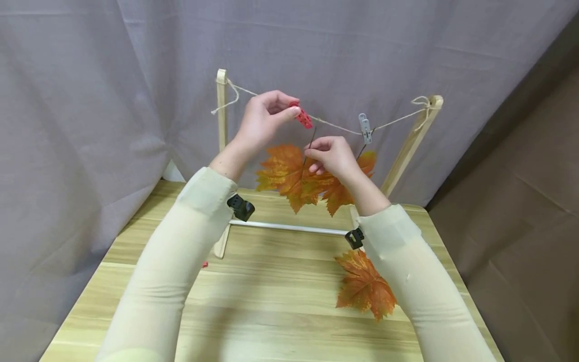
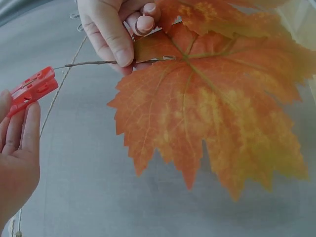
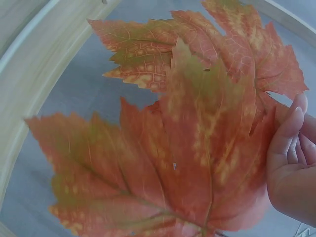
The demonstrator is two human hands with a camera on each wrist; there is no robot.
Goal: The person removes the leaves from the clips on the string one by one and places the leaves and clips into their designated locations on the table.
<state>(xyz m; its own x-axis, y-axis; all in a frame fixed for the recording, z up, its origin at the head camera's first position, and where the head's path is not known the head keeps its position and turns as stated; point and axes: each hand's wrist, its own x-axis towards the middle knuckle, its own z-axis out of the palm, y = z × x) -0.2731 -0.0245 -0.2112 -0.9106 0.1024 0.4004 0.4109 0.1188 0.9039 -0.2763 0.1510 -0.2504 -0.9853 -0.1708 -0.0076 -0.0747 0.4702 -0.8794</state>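
Observation:
A red clothespin (image 1: 304, 117) is pinched between the thumb and fingers of my left hand (image 1: 261, 120), right by the string (image 1: 334, 124). In the left wrist view the stem tip meets the jaw end of the red clothespin (image 2: 34, 90); whether it is clamped I cannot tell. My right hand (image 1: 333, 157) pinches the thin dark stem of an orange artificial maple leaf (image 1: 285, 168), which hangs below. Beside it, a grey clothespin (image 1: 365, 129) on the string holds a second maple leaf (image 1: 338, 197), partly hidden behind my right hand.
Two wooden posts (image 1: 222, 108) (image 1: 411, 146) carry the string, with a white rod (image 1: 289, 227) between them low down. Another maple leaf (image 1: 365, 286) lies on the wooden table (image 1: 253, 311) near my right forearm. A small red piece (image 1: 205, 264) lies at left. Grey curtain (image 1: 316, 45) stands behind.

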